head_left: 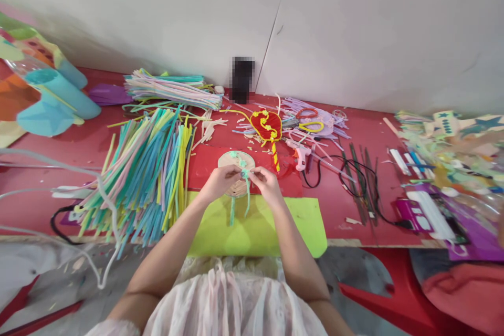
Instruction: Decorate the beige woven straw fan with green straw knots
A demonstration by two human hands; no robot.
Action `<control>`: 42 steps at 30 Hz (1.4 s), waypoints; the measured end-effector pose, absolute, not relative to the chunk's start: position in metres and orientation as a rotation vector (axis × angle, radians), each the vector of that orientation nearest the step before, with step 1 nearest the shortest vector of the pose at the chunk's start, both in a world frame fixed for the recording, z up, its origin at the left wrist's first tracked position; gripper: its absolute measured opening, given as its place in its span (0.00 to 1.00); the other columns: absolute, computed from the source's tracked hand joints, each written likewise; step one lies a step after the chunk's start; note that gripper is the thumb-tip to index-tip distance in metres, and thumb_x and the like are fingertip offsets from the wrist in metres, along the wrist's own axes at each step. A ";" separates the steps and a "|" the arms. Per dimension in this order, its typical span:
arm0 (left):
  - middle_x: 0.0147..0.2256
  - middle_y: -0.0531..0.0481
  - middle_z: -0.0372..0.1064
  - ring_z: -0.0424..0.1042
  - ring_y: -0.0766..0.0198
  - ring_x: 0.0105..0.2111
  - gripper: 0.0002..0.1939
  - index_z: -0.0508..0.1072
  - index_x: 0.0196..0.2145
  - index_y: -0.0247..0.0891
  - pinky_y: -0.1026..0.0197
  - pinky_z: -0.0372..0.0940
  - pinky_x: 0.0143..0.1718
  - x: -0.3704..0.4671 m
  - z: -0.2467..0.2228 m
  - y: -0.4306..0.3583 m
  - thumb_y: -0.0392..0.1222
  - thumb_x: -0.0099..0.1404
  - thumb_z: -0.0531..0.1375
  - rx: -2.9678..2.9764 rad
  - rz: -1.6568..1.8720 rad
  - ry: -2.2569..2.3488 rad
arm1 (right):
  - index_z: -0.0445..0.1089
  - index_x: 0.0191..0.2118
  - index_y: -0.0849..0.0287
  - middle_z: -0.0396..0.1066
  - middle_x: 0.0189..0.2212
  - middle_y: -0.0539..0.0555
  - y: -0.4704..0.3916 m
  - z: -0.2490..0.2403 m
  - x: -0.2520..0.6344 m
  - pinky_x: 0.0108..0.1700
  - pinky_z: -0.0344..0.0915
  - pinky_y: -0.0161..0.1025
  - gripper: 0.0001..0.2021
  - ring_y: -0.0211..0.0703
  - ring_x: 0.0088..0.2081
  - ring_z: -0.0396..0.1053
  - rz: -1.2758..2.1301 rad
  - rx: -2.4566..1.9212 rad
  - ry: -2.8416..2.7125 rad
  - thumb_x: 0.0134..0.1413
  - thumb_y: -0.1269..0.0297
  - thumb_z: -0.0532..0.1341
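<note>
Left hand [222,180] and right hand [268,184] meet fingertip to fingertip, each pinched on a mint-green chenille strip [248,195], a small knot of which shows between them while the loose end hangs below. Directly behind the fingertips, at the center of the workplace, is a beige round fan [226,161] of chenille stems with mint-green flowers along its upper part and a green handle [232,211] pointing toward the worker; whether it rests on the surface or is raised cannot be told. Beneath this work lie a red sheet [202,170] and, nearer the worker, a lime-green sheet [297,226], both on a red table [340,233]. Just beyond, to the right, is a red fan [272,119] edged in yellow, with yellow flowers and a twisted yellow handle [275,157]. Beside that handle is a pink-and-white glue gun [302,156]. On the left, a large sheaf of multicolored chenille stems [145,168] spreads toward the front edge; a second bundle, of mainly pale stems [173,89], lies behind it near the wall [157,16].
</note>
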State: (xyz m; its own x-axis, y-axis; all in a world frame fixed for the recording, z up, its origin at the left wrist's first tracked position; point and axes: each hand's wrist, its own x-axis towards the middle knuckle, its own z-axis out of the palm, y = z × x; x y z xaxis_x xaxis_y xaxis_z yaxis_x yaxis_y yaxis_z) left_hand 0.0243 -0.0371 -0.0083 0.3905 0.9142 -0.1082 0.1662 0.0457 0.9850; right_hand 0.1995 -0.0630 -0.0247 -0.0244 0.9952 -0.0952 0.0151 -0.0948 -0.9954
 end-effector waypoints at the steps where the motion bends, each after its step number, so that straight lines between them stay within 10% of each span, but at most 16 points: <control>1: 0.34 0.47 0.74 0.73 0.62 0.35 0.12 0.74 0.34 0.35 0.63 0.66 0.39 0.024 -0.008 -0.038 0.46 0.58 0.58 1.427 0.765 1.051 | 0.70 0.34 0.56 0.72 0.31 0.50 -0.064 -0.025 0.199 0.36 0.64 0.35 0.11 0.41 0.34 0.69 1.290 -1.283 -1.193 0.48 0.55 0.63; 10: 0.29 0.48 0.76 0.74 0.62 0.32 0.09 0.72 0.29 0.36 0.64 0.66 0.35 0.025 -0.006 -0.038 0.45 0.56 0.58 1.367 0.755 1.156 | 0.70 0.44 0.56 0.74 0.35 0.55 -0.057 -0.017 0.242 0.29 0.65 0.36 0.20 0.45 0.35 0.72 1.123 -1.471 -1.188 0.52 0.48 0.56; 14: 0.28 0.47 0.76 0.75 0.61 0.32 0.10 0.71 0.28 0.36 0.63 0.66 0.35 0.025 -0.008 -0.037 0.46 0.55 0.60 1.291 0.789 1.167 | 0.72 0.36 0.60 0.75 0.31 0.58 -0.046 -0.024 0.302 0.36 0.67 0.41 0.20 0.47 0.32 0.72 0.502 -1.837 -1.059 0.48 0.47 0.58; 24: 0.27 0.48 0.75 0.75 0.59 0.32 0.14 0.71 0.27 0.35 0.60 0.66 0.37 0.023 -0.011 -0.033 0.49 0.51 0.63 1.158 0.827 1.117 | 0.73 0.33 0.61 0.75 0.31 0.60 -0.043 -0.033 0.366 0.40 0.65 0.44 0.17 0.49 0.33 0.71 0.182 -2.000 -1.125 0.47 0.52 0.56; 42: 0.30 0.49 0.73 0.73 0.61 0.34 0.13 0.72 0.30 0.35 0.61 0.65 0.40 0.030 -0.003 -0.040 0.49 0.54 0.62 1.215 0.886 1.098 | 0.69 0.36 0.56 0.74 0.33 0.53 -0.067 0.002 0.175 0.39 0.67 0.38 0.13 0.44 0.35 0.72 1.128 -1.357 -1.220 0.52 0.52 0.59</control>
